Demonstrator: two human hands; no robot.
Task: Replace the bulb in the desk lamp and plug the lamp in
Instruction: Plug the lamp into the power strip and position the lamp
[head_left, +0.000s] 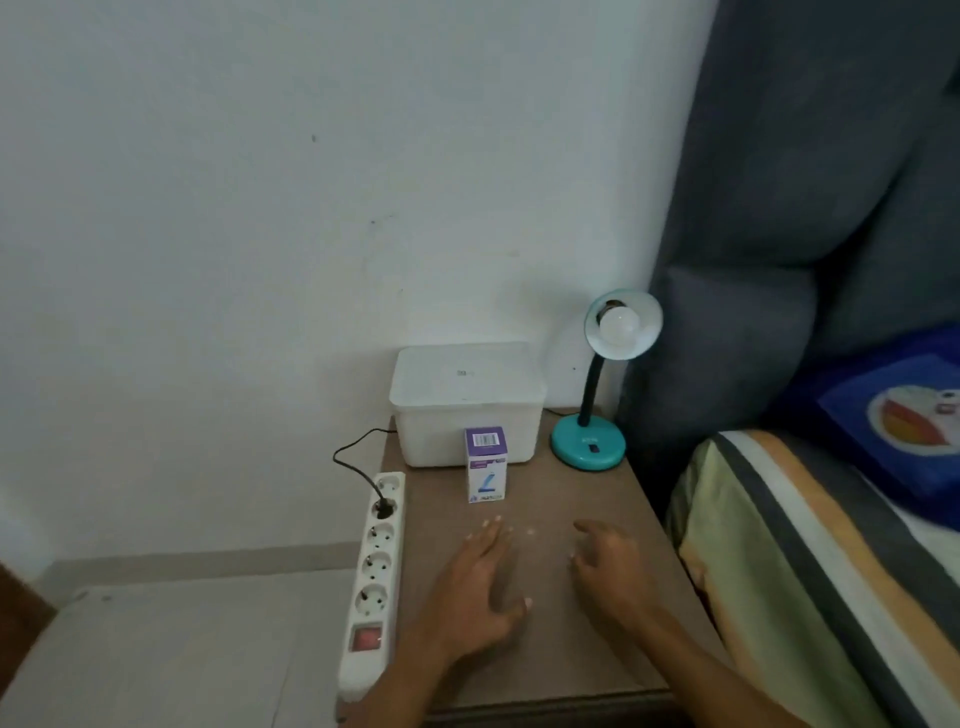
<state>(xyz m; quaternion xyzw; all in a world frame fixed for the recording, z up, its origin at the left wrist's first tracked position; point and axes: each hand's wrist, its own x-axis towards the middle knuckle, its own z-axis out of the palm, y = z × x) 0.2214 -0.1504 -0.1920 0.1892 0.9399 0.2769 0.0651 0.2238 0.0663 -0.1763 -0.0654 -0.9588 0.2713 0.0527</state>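
Teal desk lamp (589, 441) at back right corner of bedside table (561, 649), just beside grey headboard (805, 208). Round base flat on tabletop, black gooseneck rising and curving, shade tilted toward camera. White bulb (618, 323) seated in shade, unlit. Black cord (358, 467) running from behind storage box, looping off table's left edge, plugged into second socket from far end of white power strip (376, 577). Strip lying along table's left edge, red switch at near end, remaining sockets free.

Purple-and-white bulb box (487, 464) upright mid-table, in front of and touching or just beside white lidded storage box (467, 402), which sits against wall left of lamp.

Left hand (483, 587) open, fingers spread, palm down over near part of tabletop, gripping nothing. Right hand (608, 564) just beside it, loosely open, fingers curled slightly down, also gripping nothing. Both well apart from lamp, near bulb box but not touching it.

Bed with striped cover (810, 571) to right of table, blue cartoon-print pillow (893, 415) farther back.
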